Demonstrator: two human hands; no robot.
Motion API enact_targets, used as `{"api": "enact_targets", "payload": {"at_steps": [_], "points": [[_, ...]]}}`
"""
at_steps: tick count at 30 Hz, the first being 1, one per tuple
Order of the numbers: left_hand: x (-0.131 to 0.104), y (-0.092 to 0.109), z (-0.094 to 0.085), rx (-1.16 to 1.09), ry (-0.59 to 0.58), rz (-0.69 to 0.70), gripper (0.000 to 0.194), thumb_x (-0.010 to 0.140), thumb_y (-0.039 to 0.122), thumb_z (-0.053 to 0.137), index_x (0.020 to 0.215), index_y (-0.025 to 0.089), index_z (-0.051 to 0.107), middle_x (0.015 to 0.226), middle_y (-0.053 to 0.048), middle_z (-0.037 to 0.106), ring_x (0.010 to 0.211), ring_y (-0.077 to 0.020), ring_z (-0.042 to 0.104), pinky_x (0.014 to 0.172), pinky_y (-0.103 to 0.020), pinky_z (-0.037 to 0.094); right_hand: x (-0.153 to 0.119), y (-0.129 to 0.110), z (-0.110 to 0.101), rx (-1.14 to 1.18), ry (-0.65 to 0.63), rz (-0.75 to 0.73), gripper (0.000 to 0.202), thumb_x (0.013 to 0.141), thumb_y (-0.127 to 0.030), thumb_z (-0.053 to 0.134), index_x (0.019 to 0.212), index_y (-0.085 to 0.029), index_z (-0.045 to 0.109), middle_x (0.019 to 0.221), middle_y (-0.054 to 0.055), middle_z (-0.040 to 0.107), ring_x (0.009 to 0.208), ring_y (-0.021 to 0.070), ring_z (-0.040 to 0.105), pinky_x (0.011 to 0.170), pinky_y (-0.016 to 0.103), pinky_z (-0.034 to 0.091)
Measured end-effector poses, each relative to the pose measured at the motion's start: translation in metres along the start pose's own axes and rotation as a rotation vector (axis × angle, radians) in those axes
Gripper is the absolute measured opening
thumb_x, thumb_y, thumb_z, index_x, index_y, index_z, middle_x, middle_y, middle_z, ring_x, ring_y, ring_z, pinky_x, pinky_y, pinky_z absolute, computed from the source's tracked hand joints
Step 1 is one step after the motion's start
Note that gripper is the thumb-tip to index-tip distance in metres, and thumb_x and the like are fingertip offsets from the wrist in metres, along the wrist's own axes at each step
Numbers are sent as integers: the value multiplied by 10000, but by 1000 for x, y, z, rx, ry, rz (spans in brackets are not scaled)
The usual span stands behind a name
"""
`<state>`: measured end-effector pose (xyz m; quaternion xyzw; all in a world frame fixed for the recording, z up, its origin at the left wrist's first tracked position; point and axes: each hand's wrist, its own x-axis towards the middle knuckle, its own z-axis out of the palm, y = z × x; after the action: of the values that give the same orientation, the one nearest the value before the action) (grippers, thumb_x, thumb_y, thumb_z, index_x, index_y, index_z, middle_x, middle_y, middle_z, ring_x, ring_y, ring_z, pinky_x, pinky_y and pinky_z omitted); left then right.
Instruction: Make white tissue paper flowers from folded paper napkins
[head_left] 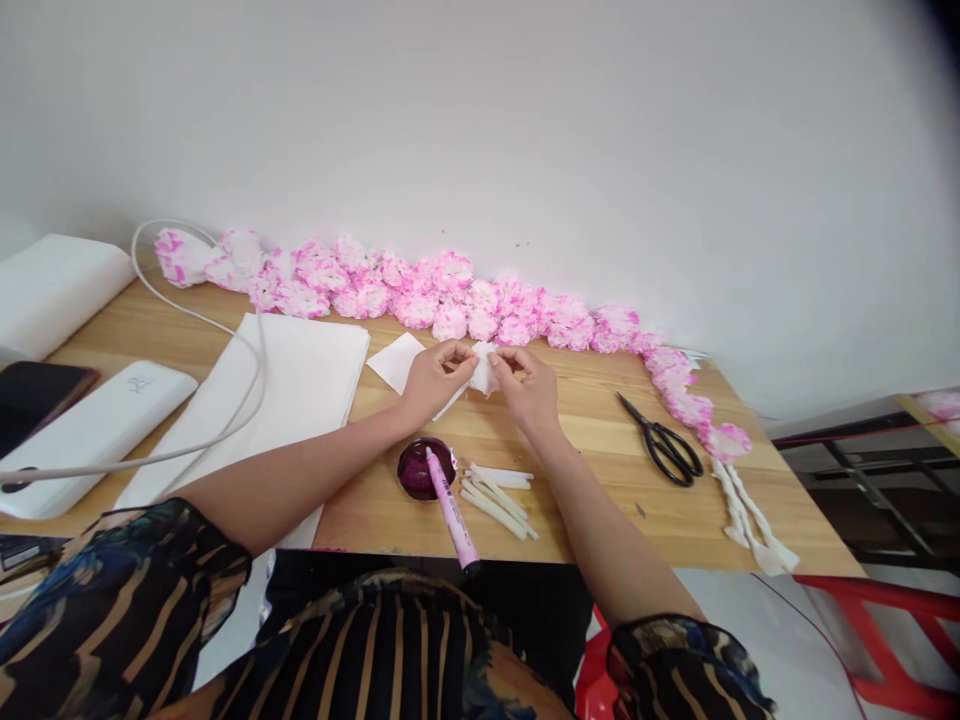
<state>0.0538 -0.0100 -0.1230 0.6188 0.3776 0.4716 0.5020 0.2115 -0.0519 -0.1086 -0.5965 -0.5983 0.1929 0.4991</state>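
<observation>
Between my two hands is a small white tissue paper flower point(484, 370) with ruffled edges. My left hand point(441, 378) pinches its left side between thumb and fingertips, while my right hand point(527, 385) pinches the right side. Behind my left hand lies a white paper square point(396, 362), partly covered by the hand. Nearer to me is a small dark dish with purple colour in it point(416, 482), and a pink marker point(454, 515) leans across its rim. Several white sticks point(499, 500) lie beside the dish.
A row of pink-and-white paper flowers point(450, 300) runs along the wall. Black scissors point(667, 445) and twisted white paper strips point(750, 520) lie at right. White paper sheets point(292, 365), a cable point(202, 318), a power bank point(112, 430) and a phone point(37, 400) are at left.
</observation>
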Motion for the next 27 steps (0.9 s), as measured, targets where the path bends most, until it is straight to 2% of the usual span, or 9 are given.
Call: {"api": "enact_targets", "payload": {"at_steps": [6, 10, 13, 14, 17, 19, 20, 22, 27], "points": [[1, -3, 0, -20, -9, -26, 218, 772, 382, 673, 789, 166, 657, 770, -8, 662, 722, -128, 592, 643, -238, 487, -2, -1, 2, -76, 5, -80, 193, 872, -378, 612, 834, -223, 721, 827, 19, 739, 754, 179, 617, 764, 338, 454], [5, -4, -1, -145, 9, -101, 198, 738, 351, 687, 751, 159, 641, 683, 18, 621, 627, -102, 561, 610, -230, 468, -1, 1, 7, 97, 15, 79, 216, 827, -417, 636, 814, -210, 699, 796, 11, 720, 736, 171, 617, 744, 325, 472], [7, -2, -1, -231, 32, -129, 204, 716, 343, 714, 728, 155, 635, 662, 24, 622, 598, -91, 559, 597, -224, 459, 7, 7, -1, 242, 13, 201, 244, 785, -445, 678, 836, -208, 699, 810, 4, 707, 748, 156, 615, 726, 299, 483], [7, -1, -1, -255, 39, -135, 208, 707, 340, 724, 722, 154, 633, 658, 25, 621, 595, -89, 558, 593, -223, 458, 12, 10, -7, 267, 42, 211, 255, 778, -449, 693, 870, -212, 707, 834, 2, 707, 767, 149, 614, 737, 291, 486], [7, 1, -2, -327, 34, -157, 229, 682, 341, 758, 723, 153, 634, 653, 29, 616, 595, -86, 552, 593, -222, 467, 26, 18, -34, 387, 343, 259, 321, 795, -488, 691, 1000, -242, 707, 912, -8, 698, 763, 116, 595, 731, 265, 485], [8, 0, -3, -394, 21, -184, 251, 661, 344, 781, 729, 152, 633, 661, 26, 620, 602, -88, 554, 596, -226, 480, 32, 21, -46, 447, 470, 279, 330, 813, -507, 664, 1014, -248, 703, 931, -5, 700, 758, 109, 598, 737, 264, 489], [9, 0, -4, -435, 15, -198, 264, 652, 344, 792, 730, 152, 630, 667, 25, 620, 609, -89, 557, 599, -229, 487, 33, 21, -49, 421, 456, 272, 304, 797, -478, 682, 993, -247, 711, 930, -4, 705, 784, 115, 609, 760, 272, 494], [9, -1, -4, -523, 1, -216, 286, 635, 339, 815, 726, 151, 621, 675, 26, 612, 621, -90, 560, 607, -234, 501, 30, 18, -45, 308, 279, 209, 252, 775, -419, 722, 950, -240, 735, 993, 12, 736, 936, 157, 645, 867, 310, 504], [9, 0, -5, -664, -58, -242, 326, 600, 310, 869, 723, 148, 614, 661, 41, 591, 605, -79, 544, 612, -230, 500, 18, 7, -25, 223, -50, 100, 290, 806, -448, 721, 1018, -253, 754, 1126, 33, 761, 1088, 223, 662, 1019, 405, 482]]}}
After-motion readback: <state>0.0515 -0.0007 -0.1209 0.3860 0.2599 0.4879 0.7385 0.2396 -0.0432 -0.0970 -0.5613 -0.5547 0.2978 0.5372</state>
